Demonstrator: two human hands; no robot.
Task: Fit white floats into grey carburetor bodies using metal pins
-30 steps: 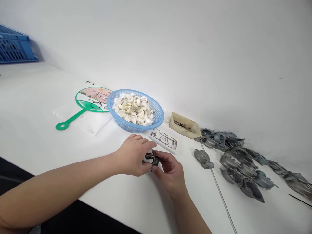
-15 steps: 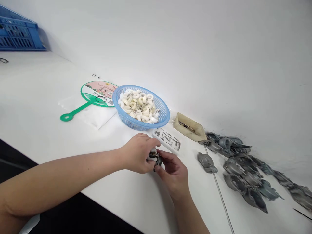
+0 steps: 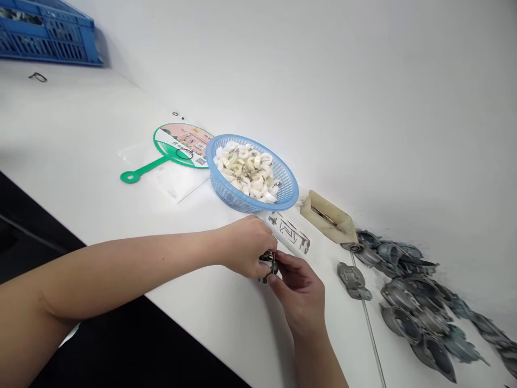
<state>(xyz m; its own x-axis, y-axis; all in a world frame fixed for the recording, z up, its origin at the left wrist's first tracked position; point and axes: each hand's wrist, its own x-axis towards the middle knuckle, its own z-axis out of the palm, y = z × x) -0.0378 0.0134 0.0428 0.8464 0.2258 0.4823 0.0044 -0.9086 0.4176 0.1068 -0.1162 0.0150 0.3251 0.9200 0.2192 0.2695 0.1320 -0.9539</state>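
My left hand [image 3: 247, 245] and my right hand [image 3: 301, 289] meet over the white table, both pinched on a small dark metal part [image 3: 268, 263] held between their fingertips. Most of the part is hidden by the fingers. Just behind the hands lies a white printed packet [image 3: 291, 235]. A blue plastic basket [image 3: 226, 191] full of white ring-shaped pieces [image 3: 247, 170] stands a little further back.
A heap of grey metal castings [image 3: 407, 302] lies at the right along the wall, one casting [image 3: 353, 280] apart from it. A beige tray [image 3: 329, 218] sits by the basket. A green hand fan [image 3: 169, 151] lies left of it. A blue crate [image 3: 48, 35] stands far left.
The view has shifted, so everything sits further right and lower in frame. Both hands stay together on the small part, fingers working on it.
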